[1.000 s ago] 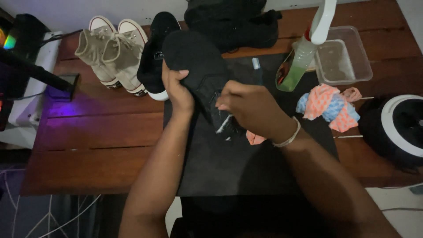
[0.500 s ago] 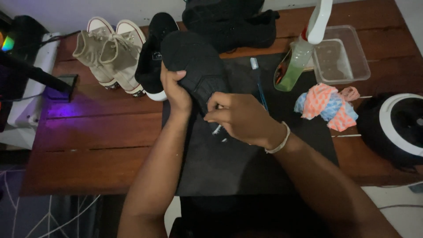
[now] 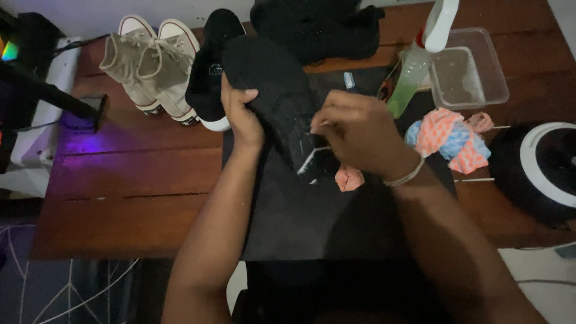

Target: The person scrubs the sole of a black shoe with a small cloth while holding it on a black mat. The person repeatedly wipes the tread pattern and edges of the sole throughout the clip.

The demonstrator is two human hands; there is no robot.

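Observation:
My left hand [image 3: 241, 117] grips a black shoe [image 3: 270, 90] by its side and holds it tilted above a black mat [image 3: 300, 216]. My right hand [image 3: 360, 132] is closed on a small brush with a pale handle [image 3: 311, 159], pressed against the shoe's lower side. A thin bracelet circles my right wrist. A bit of pink cloth [image 3: 349, 179] shows just under my right hand.
On the wooden table [image 3: 120, 198] stand a pair of beige high-top sneakers [image 3: 150, 69] and another black shoe [image 3: 210, 78]. A spray bottle [image 3: 420, 60], a clear plastic tub [image 3: 468, 69], a pink-and-blue cloth [image 3: 450, 138] and a round black-and-white device [image 3: 540, 168] lie to the right.
My right hand has shifted a little along the shoe's side with the brush. My left hand keeps its hold on the shoe.

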